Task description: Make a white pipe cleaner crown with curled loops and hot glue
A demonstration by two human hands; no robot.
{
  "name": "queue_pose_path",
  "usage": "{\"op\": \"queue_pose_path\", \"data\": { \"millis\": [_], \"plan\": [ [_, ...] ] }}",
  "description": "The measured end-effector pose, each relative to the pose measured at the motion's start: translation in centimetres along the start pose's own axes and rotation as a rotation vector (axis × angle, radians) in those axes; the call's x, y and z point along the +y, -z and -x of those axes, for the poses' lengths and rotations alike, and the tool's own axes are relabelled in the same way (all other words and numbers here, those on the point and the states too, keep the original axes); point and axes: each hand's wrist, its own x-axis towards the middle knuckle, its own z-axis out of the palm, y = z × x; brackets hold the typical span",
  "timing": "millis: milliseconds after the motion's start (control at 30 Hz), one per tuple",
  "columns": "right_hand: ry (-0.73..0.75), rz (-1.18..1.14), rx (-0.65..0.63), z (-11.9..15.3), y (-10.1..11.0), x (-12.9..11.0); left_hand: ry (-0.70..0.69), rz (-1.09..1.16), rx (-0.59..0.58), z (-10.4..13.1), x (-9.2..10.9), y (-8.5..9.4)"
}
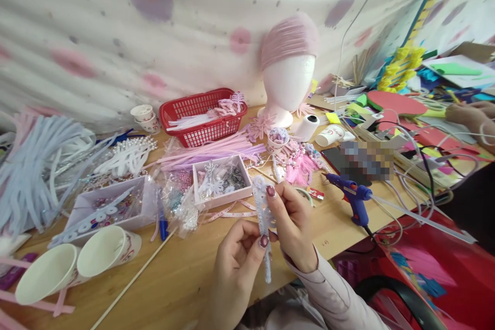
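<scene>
Between my two hands is a pale lilac-white pipe cleaner piece [260, 209], a fuzzy strip with small loops at its upper end. Thumb and fingers of my left hand [240, 263] pinch its lower part, and a short tail hangs below. My right hand [292, 219] grips the looped part higher up, its thumb lying on top. Fingers cover some of the piece. Just behind it on the table lie a white box [222, 197] of beads and trims and a pink printed measuring tape [228, 212].
A blue glue gun [353, 196] rests at right, with cables around it. Behind stand a foam head [289, 80] and a red basket [201, 134]. Paper cups [48, 273] and pipe cleaner bundles [34, 170] lie at left. Another person's hand [469, 113] is at far right.
</scene>
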Motion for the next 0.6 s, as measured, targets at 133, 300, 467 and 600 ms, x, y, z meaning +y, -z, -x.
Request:
{"op": "queue_pose_path", "data": {
  "millis": [133,300,467,600],
  "plan": [
    [0.006,0.010,0.000,-0.1,-0.1,-0.2,-0.029,-0.003,0.011,0.0,0.0,-0.1],
    [0.039,0.043,-0.001,-0.3,-0.1,-0.2,-0.042,-0.040,0.020,0.1,0.0,-0.2],
    [-0.028,-0.008,-0.097,-0.8,0.2,0.1,-0.016,-0.018,0.011,-0.4,-0.2,0.3],
    [-0.133,-0.055,-0.195,-0.3,1.2,-0.2,-0.077,0.024,0.077,-1.1,-0.7,0.8]
  ]
}}
